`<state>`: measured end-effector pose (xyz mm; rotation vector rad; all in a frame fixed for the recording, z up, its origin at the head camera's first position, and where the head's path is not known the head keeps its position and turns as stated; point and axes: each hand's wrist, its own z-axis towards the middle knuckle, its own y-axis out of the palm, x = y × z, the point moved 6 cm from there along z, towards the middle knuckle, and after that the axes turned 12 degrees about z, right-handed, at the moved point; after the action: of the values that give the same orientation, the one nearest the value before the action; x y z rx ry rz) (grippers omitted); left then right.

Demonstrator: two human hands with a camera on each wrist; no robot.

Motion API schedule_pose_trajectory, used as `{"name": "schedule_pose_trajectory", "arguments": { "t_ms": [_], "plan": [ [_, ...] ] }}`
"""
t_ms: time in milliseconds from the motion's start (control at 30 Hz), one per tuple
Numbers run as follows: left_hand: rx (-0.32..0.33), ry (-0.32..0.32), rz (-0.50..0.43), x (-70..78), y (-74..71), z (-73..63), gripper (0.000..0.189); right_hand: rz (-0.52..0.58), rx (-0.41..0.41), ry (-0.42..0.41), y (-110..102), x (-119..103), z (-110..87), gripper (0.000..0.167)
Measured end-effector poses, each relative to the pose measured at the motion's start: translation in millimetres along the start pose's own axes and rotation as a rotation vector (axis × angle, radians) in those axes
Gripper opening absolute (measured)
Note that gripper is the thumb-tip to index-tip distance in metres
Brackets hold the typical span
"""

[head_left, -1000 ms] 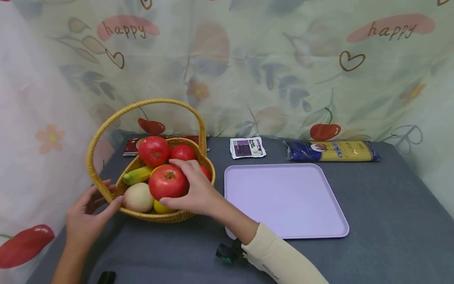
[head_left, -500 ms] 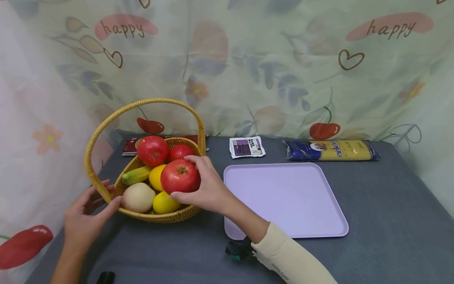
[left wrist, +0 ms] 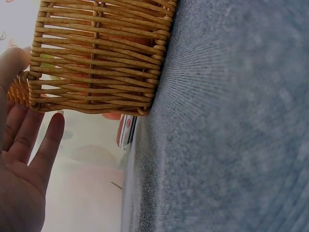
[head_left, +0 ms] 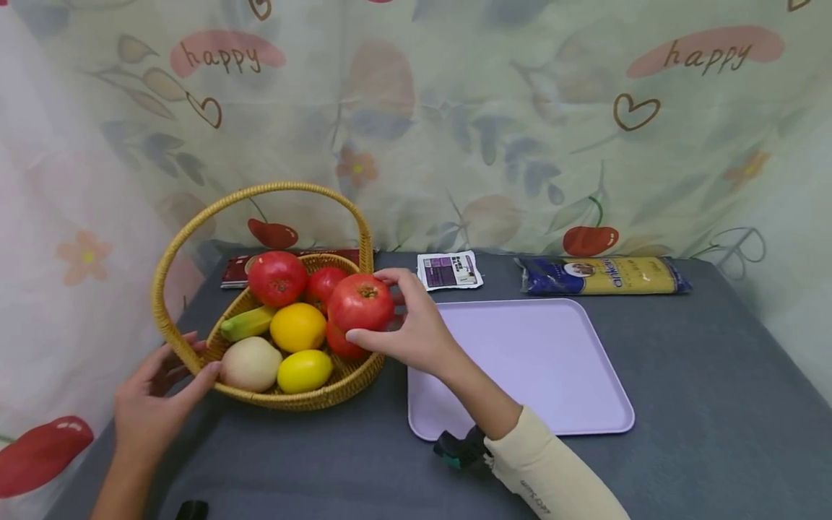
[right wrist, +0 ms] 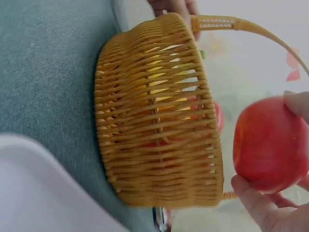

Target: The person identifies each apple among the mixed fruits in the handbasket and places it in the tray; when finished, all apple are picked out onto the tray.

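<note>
My right hand (head_left: 422, 336) holds a red pomegranate (head_left: 360, 302) between thumb and fingers, over the right rim of a wicker basket (head_left: 354, 386). In the right wrist view the held pomegranate (right wrist: 270, 145) is above the rim, apart from the weave. My left hand (head_left: 152, 404) grips the basket's left rim at the foot of its arched handle (head_left: 260, 189), thumb on the near side. Inside the basket lie another pomegranate (head_left: 277, 279), red fruits, a green-yellow banana (head_left: 247, 323), an orange (head_left: 298, 327), a lemon (head_left: 305, 371) and a pale round fruit (head_left: 250, 364).
A lilac tray (head_left: 533, 368) lies right of the basket, partly behind my right forearm. Along the back are a small white-and-purple packet (head_left: 450, 271), a blue-and-yellow pasta bag (head_left: 604, 276) and a dark red package (head_left: 235, 271) behind the basket. A patterned curtain closes off the back.
My right hand has lifted the pomegranate and carried it rightward from the basket's middle to its right rim, uncovering the orange and lemon. My left hand keeps its grip on the basket.
</note>
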<state>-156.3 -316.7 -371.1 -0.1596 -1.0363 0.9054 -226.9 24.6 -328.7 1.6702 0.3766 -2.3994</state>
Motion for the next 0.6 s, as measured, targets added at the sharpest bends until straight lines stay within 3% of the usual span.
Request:
{"name": "schedule_pose_trajectory", "arguments": {
  "t_ms": [400,600],
  "plan": [
    [0.003,0.005,0.002,-0.4,-0.2,-1.2,0.053,-0.052,0.106,0.082,-40.2,10.3,9.2,0.073],
    [-0.001,-0.006,0.021,-0.8,-0.8,-0.9,0.052,-0.192,0.124,0.172,-59.6,18.9,12.9,0.083]
  ]
}}
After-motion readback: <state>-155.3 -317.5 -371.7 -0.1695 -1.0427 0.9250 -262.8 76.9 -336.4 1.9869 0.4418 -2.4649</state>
